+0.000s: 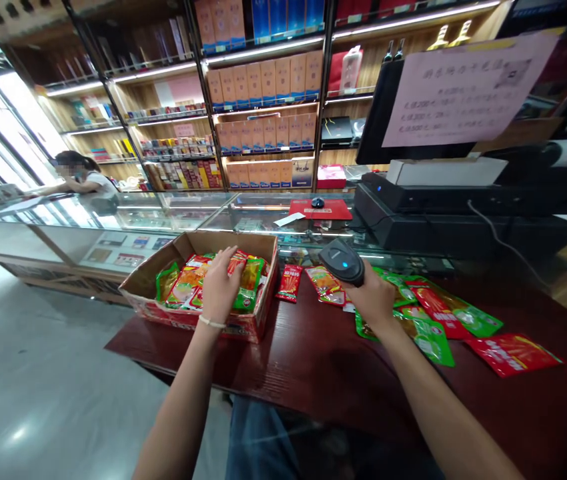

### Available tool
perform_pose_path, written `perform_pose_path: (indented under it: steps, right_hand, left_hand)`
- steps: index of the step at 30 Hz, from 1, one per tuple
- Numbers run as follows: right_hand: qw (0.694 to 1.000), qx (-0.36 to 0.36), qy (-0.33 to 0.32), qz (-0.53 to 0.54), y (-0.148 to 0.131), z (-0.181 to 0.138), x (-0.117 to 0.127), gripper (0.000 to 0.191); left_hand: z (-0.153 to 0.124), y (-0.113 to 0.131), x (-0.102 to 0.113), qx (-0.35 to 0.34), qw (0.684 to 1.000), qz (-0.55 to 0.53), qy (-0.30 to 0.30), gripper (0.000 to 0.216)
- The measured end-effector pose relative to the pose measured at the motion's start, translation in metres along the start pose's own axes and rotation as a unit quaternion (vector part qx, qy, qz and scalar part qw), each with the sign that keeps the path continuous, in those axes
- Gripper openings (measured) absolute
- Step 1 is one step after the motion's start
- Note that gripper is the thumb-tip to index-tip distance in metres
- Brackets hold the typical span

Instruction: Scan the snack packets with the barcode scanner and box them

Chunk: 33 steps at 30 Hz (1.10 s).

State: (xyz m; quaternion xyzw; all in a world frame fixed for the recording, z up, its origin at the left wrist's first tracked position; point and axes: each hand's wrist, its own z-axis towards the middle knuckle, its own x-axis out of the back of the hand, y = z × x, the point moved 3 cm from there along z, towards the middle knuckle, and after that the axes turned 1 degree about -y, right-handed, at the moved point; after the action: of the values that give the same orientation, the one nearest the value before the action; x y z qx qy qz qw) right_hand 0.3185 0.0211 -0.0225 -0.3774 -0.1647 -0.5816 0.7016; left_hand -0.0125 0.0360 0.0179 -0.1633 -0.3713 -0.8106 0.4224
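Observation:
My left hand (221,283) reaches into an open cardboard box (133,297). Its fingers are stretched out over the snack packets (191,283) inside, which are red, green and orange. Whether the fingertips press on a packet is hard to see. In my right hand (374,300) is a black barcode scanner (342,261) with a small blue light, its head tilted up and to the left. Loose snack packets lie under and beyond that hand, among them a green one (431,337) and a red one (513,355). A small red packet (289,283) lies just right of the box.
The dark red tabletop (293,360) bears the box and packets. Behind it runs a glass counter (258,203) with a computer mouse (317,203) on a red mat. A monitor with a pink notice (468,93) stands at right. Another person (94,180) leans on the counter at left.

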Motion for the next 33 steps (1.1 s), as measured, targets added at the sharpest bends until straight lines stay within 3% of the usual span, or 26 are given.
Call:
perform_pose_path:
  steps: [5, 10, 14, 17, 21, 25, 29, 33]
  right_hand:
    - [1.000, 0.004, -0.007, -0.002, 0.007, 0.000, -0.002, 0.048]
    - [1.000, -0.013, 0.005, -0.022, 0.029, -0.001, 0.005, 0.047]
    - [0.999, -0.040, -0.017, -0.028, 0.051, -0.002, 0.015, 0.039]
    - [0.997, -0.065, -0.032, -0.033, 0.067, -0.006, 0.018, 0.039]
    - [0.993, -0.107, -0.045, -0.035, 0.085, -0.015, 0.012, 0.044]
    - [0.993, -0.094, -0.054, -0.034, 0.088, -0.022, 0.004, 0.046]
    - [0.995, -0.080, -0.039, -0.051, 0.086, -0.028, 0.001, 0.053]
    - [0.994, -0.074, -0.041, -0.067, 0.088, -0.033, -0.006, 0.051]
  left_hand:
    - [0.000, 0.022, -0.004, -0.015, 0.999, -0.035, -0.009, 0.031]
    - [-0.001, 0.064, -0.018, -0.047, 0.996, -0.072, -0.031, 0.030]
    - [-0.002, 0.096, -0.047, -0.085, 0.986, -0.134, -0.050, 0.030]
    - [-0.006, 0.109, -0.085, -0.089, 0.979, -0.170, -0.071, 0.030]
    - [-0.019, 0.107, -0.146, -0.061, 0.979, -0.160, -0.109, 0.031]
    - [-0.039, 0.092, -0.191, -0.064, 0.981, -0.113, -0.144, 0.037]
    - [-0.056, 0.070, -0.212, -0.070, 0.980, -0.039, -0.181, 0.047]
    - [-0.066, 0.053, -0.219, -0.009, 0.975, 0.058, -0.215, 0.050]
